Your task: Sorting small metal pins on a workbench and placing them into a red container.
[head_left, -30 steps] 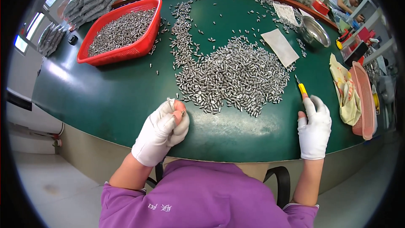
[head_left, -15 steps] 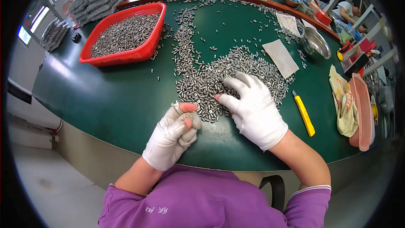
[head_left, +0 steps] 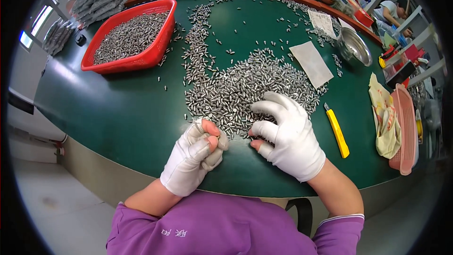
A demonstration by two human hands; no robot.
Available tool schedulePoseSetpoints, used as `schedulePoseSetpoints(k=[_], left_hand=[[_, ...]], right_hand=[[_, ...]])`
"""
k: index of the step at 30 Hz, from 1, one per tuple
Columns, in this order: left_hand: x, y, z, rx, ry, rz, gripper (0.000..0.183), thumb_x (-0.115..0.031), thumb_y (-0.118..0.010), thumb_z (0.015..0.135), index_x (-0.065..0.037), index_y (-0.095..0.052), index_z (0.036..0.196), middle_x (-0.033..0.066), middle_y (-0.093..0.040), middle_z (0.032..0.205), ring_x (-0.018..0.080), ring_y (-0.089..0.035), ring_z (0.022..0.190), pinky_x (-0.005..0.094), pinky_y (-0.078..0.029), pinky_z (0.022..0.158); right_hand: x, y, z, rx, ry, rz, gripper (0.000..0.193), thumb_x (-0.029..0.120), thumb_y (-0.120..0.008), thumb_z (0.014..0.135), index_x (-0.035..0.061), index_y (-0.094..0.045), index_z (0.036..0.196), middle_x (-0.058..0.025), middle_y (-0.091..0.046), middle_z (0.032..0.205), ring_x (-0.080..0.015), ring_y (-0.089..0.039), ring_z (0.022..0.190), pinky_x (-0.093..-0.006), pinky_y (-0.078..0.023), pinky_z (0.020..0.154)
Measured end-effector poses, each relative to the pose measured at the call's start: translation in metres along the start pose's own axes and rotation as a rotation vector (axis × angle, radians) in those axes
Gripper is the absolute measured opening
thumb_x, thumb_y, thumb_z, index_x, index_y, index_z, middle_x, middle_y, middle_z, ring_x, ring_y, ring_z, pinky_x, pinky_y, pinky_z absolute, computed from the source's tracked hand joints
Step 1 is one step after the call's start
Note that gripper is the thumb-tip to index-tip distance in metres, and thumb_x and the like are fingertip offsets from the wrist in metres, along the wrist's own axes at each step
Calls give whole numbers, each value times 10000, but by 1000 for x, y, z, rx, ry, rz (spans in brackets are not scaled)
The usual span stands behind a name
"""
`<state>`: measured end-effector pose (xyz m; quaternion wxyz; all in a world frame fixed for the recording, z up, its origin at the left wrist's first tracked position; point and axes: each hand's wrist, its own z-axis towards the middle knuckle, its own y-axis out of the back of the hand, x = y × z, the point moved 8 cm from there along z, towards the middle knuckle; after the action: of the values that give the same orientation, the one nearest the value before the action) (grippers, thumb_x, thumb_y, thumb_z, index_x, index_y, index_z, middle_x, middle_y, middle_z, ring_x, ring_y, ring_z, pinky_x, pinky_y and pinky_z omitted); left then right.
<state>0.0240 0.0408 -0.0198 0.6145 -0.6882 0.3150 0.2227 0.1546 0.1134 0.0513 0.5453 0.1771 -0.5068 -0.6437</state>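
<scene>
A large heap of small, shiny, pointed metal parts point(head_left: 236, 85) lies spread on the green tabletop. My left hand point(head_left: 193, 160), in a white glove with bare thumb and finger tips, is closed in a pinch at the near edge of the heap. What it pinches, if anything, is too small to make out. My right hand point(head_left: 290, 137), gloved alike, rests over the heap's near right side. Its fingers are bent and spread, the thumb apart from the forefinger, and no part shows between them. Some metal parts under its fingers are hidden.
A red plastic basket point(head_left: 172, 28) full of similar parts stands at the left. To the right lie a yellow utility knife point(head_left: 337, 134), a paper sheet point(head_left: 311, 63), a steel bowl point(head_left: 354, 47) and a cloth point(head_left: 384, 118) over a pink basket point(head_left: 403, 132). Another person point(head_left: 389, 14) sits far right.
My right hand has drawn back toward me, its thumb now showing at the heap's near edge. The left hand stays pinched, shifted slightly. The whole view has shifted a little.
</scene>
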Motion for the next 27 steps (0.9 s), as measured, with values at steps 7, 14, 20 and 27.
schedulePoseSetpoints(k=[7,14,20,27], left_hand=[[3,-3,0,-3,16,38,228,-272,-625,969,-118,-544,1116,30,-578,927,58,-358,610,205,-296,560],[6,-1,0,17,56,51,308,-304,-619,967,-104,-531,1183,21,-565,972,63,-392,645,204,-313,579],[11,-13,0,14,242,237,280,-207,-622,964,-82,-526,1195,25,-587,978,60,-462,670,203,-372,590],[13,-14,-2,-33,240,281,144,-192,-632,964,-105,-552,1047,6,-600,869,55,-475,629,205,-382,555]], right_hand=[[9,-9,0,-8,27,-45,258,119,-773,624,115,-627,837,-88,-587,1160,-363,-535,1151,-491,-464,933],[6,-10,-2,-20,-24,-64,213,86,-734,687,97,-602,853,-103,-589,1153,-367,-536,1157,-490,-454,952],[7,-1,-1,-108,-96,312,183,112,-743,754,94,-615,883,-113,-595,1184,-347,-551,1137,-440,-455,950],[7,-4,1,-103,-132,492,189,120,-774,722,114,-669,879,-86,-640,1111,-328,-601,1044,-429,-488,901]])
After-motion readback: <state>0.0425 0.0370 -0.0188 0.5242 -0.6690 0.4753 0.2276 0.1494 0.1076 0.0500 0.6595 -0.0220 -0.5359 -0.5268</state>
